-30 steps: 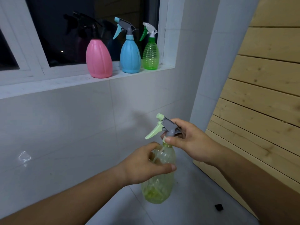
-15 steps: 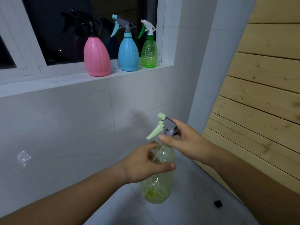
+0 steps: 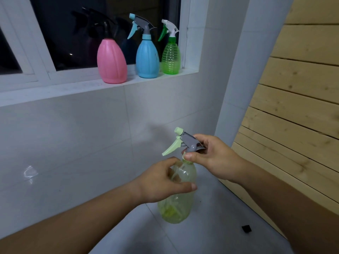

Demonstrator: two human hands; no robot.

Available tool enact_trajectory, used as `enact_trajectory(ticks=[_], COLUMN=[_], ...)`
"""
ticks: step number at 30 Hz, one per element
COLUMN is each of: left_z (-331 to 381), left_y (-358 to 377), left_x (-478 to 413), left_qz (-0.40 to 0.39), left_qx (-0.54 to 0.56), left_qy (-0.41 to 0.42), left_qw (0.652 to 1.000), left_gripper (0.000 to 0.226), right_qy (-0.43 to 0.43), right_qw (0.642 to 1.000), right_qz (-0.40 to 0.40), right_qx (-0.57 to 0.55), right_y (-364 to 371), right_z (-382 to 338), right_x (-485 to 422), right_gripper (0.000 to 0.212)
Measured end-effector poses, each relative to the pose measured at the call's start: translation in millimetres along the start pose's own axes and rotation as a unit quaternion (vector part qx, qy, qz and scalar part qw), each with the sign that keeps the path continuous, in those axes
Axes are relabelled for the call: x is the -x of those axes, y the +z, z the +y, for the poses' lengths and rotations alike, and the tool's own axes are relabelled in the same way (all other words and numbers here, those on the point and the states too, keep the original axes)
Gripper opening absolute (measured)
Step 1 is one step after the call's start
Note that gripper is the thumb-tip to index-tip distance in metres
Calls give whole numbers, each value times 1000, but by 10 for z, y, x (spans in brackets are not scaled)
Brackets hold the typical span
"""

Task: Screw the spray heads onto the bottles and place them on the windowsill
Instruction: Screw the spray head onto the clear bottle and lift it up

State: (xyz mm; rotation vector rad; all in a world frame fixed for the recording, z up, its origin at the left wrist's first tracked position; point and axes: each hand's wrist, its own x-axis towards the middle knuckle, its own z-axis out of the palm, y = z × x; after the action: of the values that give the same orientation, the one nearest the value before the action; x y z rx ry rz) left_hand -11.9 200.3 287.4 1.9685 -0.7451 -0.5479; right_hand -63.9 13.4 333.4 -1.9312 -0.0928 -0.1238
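Note:
My left hand (image 3: 161, 182) grips the body of a translucent yellow-green bottle (image 3: 177, 204), held upright in the air. On its neck sits a grey spray head with a pale green trigger (image 3: 181, 143); my right hand (image 3: 211, 156) pinches the head's collar between thumb and fingers. On the white windowsill (image 3: 73, 88) stand three bottles with spray heads on: a pink bottle (image 3: 111, 61), a blue bottle (image 3: 147, 57) and a clear green bottle (image 3: 171, 58) at the right end.
A white tiled wall runs below the sill. A wooden slatted panel (image 3: 297, 99) rises on the right. A small black object (image 3: 246, 228) lies on the white tiled floor. Bare sill stretches left of the pink bottle.
My right hand has shifted its hold round the spray head's collar, thumb now in front at the neck. My left hand and the bottle stay in place. The view has tilted slightly.

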Motion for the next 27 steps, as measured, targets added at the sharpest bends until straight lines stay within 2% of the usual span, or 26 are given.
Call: enact_trajectory(ticks=[3, 8, 10, 12, 15, 19, 21, 25, 27], left_z=[-7, 16, 32, 35, 22, 110, 163, 286, 360], left_y=[9, 11, -12, -39, -107, -259, -334, -615, -868], left_x=[-9, -26, -44, -61, -61, -51, -46, 38, 123], left_qz=[1, 12, 26, 36, 55, 95, 114, 131, 157], left_qx=[-6, 5, 16, 44, 95, 135, 148, 148, 131], left_qy=[4, 5, 9, 9, 7, 20, 20, 7, -5], left_qw=[1000, 1000, 999, 998, 994, 986, 982, 980, 979], left_gripper=[68, 64, 63, 63, 54, 47, 51, 64, 72], right_qy=[-17, -29, -34, -19, 27, 61, 52, 5, -15], right_qw=[1000, 998, 995, 991, 989, 994, 996, 995, 995], right_qz=[10, 43, 82, 104, 95, 47, 21, 1, 6], right_qx=[-15, -37, -44, -82, -111, -72, -71, -98, -102], right_y=[44, 23, 27, 28, 34, 151, 288, 539, 632], right_z=[15, 51, 56, 60, 78, 116, 82, -150, -332], right_x=[-6, -11, -23, -34, -12, 22, 18, -117, -290], right_gripper=[16, 18, 27, 45, 56, 30, 27, 40, 55])
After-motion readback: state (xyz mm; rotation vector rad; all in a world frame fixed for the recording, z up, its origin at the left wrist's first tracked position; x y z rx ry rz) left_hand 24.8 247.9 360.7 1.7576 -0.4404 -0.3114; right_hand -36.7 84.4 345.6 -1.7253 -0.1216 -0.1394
